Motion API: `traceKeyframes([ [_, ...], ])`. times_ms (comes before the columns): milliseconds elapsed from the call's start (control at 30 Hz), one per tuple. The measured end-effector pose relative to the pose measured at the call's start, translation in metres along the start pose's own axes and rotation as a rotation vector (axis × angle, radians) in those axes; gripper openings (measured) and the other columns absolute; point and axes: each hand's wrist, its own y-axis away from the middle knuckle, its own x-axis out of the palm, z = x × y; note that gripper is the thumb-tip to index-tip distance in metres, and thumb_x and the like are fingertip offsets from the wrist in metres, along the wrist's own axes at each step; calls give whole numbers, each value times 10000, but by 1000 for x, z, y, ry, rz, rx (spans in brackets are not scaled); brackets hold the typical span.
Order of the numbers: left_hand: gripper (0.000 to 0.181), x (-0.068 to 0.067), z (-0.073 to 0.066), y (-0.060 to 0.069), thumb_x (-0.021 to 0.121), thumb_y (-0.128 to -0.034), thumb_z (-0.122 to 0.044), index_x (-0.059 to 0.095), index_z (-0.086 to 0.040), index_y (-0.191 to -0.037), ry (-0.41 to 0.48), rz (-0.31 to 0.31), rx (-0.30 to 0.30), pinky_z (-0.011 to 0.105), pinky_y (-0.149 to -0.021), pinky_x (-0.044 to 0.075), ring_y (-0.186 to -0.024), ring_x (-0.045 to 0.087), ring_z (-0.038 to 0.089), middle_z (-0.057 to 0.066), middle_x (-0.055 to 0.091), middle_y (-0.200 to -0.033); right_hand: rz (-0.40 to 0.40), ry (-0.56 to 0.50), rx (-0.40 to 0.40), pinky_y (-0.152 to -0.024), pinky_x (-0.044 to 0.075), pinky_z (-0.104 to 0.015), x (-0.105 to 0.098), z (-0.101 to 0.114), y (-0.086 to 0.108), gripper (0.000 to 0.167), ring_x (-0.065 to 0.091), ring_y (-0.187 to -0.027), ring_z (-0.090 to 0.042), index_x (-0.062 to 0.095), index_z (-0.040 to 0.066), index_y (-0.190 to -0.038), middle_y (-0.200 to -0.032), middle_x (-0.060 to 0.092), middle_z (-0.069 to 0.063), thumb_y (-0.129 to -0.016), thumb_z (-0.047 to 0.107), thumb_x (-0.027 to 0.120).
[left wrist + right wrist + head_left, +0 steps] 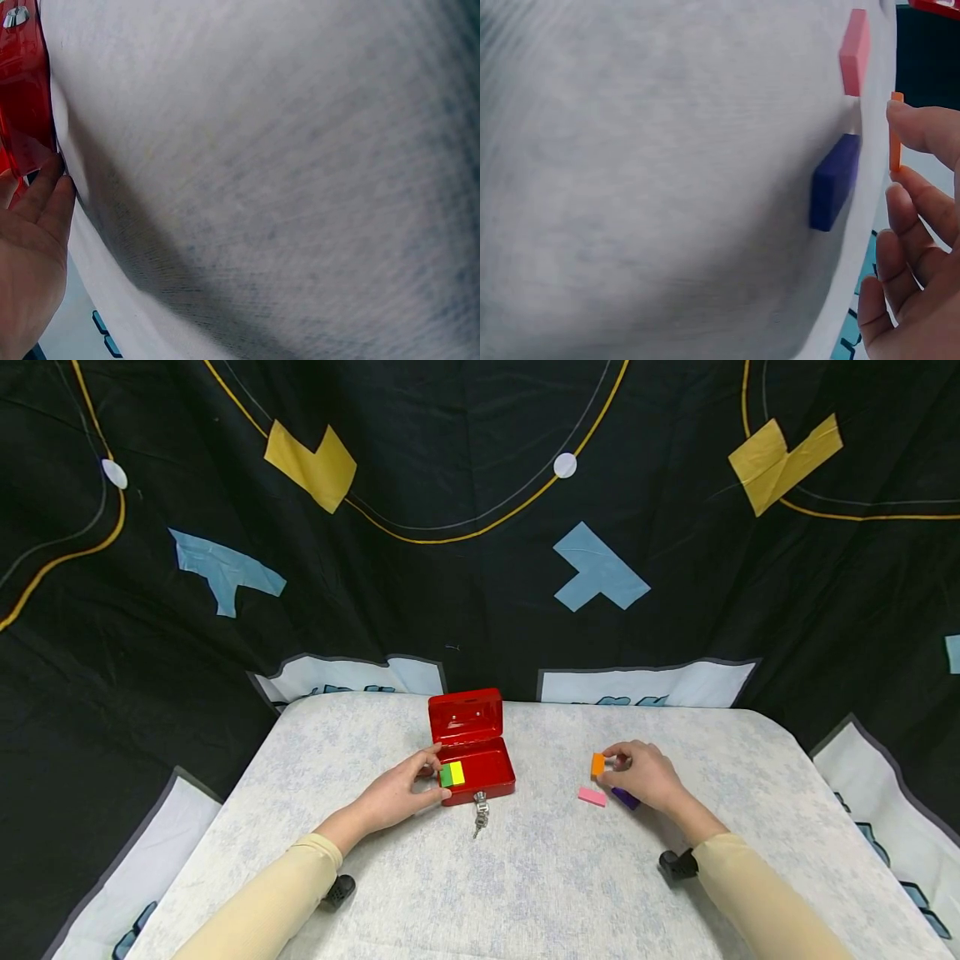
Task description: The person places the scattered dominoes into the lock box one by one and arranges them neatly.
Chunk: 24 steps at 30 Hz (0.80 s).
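A red metal cash box (488, 762) stands with its lid (466, 717) raised. Inside, along its left wall, a green block (446, 775) and a yellow block (457, 772) lie side by side. My left hand (397, 787) touches the left end of the box, its fingers nearly straight in the left wrist view. Between thumb and fingertip, my right hand (647, 774) pinches an orange block (597, 765), held above the table. Below that hand lie a pink block (592, 797) and a dark purple block (832, 184), the latter partly covered by the hand in the head view.
Keys (481, 815) hang from the lock at the front of the box and reach the table. A pale patterned cloth covers the table (540, 877). Behind it hangs a black curtain (465, 602) with coloured patches.
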Motion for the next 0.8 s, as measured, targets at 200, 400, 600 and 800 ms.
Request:
traceKeyframes([
  [200, 377, 0, 1, -1, 749, -910, -471, 555, -249, -1145, -1, -1, 2, 526, -1056, 431, -1281, 537, 185, -70, 339, -1640, -13, 1, -30, -777, 409, -400, -2, 9, -3, 441, 517, -967, -263, 702, 118, -1228, -997, 614, -22, -884, 376, 797],
  [400, 373, -1, 0, 0, 751, -912, -465, 551, -245, -1137, 1, 3, 10, 531, -1057, 427, -1285, 539, 199, -58, 337, -1642, -16, 1, -46, -744, 390, -378, 0, 22, -6, 426, 494, -920, -245, 716, 126, -1209, -973, 611, -12, -875, 377, 798],
  [600, 387, 0, 2, 0, 748, -914, -469, 544, -240, -1151, -6, 1, 14, 523, -1060, 427, -1289, 540, 191, -66, 338, -1640, -14, -7, -67, -750, 379, -377, 4, 35, -9, 407, 489, -916, -242, 723, 144, -1195, -966, 607, -7, -864, 366, 808],
  [800, 409, 0, 2, 0, 747, -911, -479, 536, -232, -1159, 4, 1, 11, 534, -1063, 420, -1297, 533, 198, -64, 342, -1638, 4, -32, -81, -758, 398, -387, 7, 49, -9, 399, 489, -958, -251, 724, 157, -1193, -973, 606, -1, -860, 357, 815],
])
